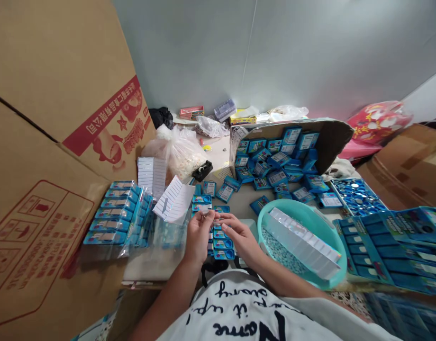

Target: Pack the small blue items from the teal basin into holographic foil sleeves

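My left hand (pixel 198 234) and my right hand (pixel 242 238) meet at the middle of the table. Both are closed, fingertips pinched together around something small and pale that I cannot make out. Beneath them, small blue boxes (pixel 224 244) lie in two columns, partly covered by my fingers. Left of my left hand stands a folded white card (pixel 176 199) with printed lines, resting over clear plastic bags (pixel 168 235). Beyond the boxes sits a black tape dispenser (pixel 203 171).
A turquoise basin (pixel 340 248) at right holds pale blue pellets and a long white tray (pixel 303 244). Behind it, blue boxes (pixel 277 177) spill from a cardboard carton (pixel 331 142). Bagged blue packs (pixel 111 213) stand left, beside a large carton (pixel 43 142). A tray of blue pieces (pixel 358 195) lies right.
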The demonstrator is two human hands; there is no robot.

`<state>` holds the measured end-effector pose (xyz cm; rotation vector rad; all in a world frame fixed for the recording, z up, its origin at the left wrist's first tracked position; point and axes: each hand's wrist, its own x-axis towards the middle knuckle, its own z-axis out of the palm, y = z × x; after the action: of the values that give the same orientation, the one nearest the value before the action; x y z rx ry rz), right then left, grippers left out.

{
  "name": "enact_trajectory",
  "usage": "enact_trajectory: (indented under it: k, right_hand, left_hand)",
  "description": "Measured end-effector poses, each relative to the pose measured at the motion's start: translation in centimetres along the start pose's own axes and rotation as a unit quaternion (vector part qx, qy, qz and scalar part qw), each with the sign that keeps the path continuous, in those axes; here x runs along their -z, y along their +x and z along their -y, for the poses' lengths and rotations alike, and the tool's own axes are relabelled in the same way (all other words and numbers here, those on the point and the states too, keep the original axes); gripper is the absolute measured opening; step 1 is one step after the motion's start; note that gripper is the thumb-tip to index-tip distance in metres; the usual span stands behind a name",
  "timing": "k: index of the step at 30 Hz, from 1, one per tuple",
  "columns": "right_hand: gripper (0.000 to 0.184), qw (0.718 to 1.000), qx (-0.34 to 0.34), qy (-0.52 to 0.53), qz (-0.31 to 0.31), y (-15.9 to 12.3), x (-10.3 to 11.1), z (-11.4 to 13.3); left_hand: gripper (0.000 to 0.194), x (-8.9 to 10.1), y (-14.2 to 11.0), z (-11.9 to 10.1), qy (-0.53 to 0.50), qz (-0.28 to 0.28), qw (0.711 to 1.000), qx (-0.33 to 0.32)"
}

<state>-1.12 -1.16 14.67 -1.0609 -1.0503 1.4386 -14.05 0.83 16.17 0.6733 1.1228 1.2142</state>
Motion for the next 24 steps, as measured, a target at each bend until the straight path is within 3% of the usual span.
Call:
enact_trajectory:
  k: [3,6,9,13,21,24]
  right_hand:
    - [0.024,0.999,-0.032,0.024,0.0,0.3,0.4,-0.1]
    - [0.022,0.994,-0.068,0.082,-0.024,0.5,0.5,-0.3]
    - [0.023,0.984,-0.094,0.139,-0.052,0.7,0.3,-0.4]
    - [0.025,0.984,-0.104,0.133,-0.047,1.1,-0.1,-0.5]
    - [0.019,0.994,-0.059,0.086,-0.042,1.6,-0.3,-1.2]
    - [0.017,0.996,-0.042,0.069,-0.025,1.7,-0.3,-1.2]
  left_hand:
    - [0.036,1.2,0.6,-0.1,0.024,0.021,0.999,-0.005]
    - [0.054,1.9,0.9,-0.3,-0.102,0.097,0.987,0.075]
    - [0.057,1.9,1.1,-0.3,-0.182,0.144,0.963,0.14]
    - [0.04,1.5,1.3,0.0,-0.166,0.105,0.971,0.133]
    - [0.044,1.5,1.6,0.2,-0.21,0.067,0.955,0.2]
    - [0.045,1.7,1.9,0.4,-0.189,0.046,0.964,0.183]
